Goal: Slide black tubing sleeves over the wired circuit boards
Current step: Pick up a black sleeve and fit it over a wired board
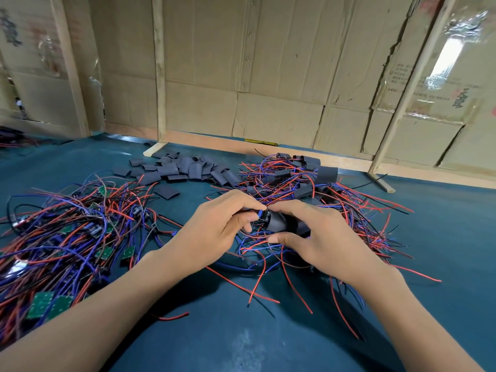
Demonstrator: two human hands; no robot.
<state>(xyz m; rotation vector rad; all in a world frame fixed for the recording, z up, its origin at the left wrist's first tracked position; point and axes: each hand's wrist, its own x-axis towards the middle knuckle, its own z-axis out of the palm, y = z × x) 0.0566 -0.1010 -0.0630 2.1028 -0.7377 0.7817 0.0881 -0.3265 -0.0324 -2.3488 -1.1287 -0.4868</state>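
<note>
A black tubing sleeve (281, 224) sits partly over a circuit board (264, 216) — wires trailing below.

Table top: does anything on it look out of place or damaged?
Nothing looks damaged. One black sleeve lies alone on the green table, apart from the sleeve pile. A short red wire piece lies loose near the left forearm. The hands hold a sleeve and a board between them.

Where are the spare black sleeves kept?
The loose black sleeves lie heaped at the table's far middle, beyond both hands, between the two wire tangles.
</note>
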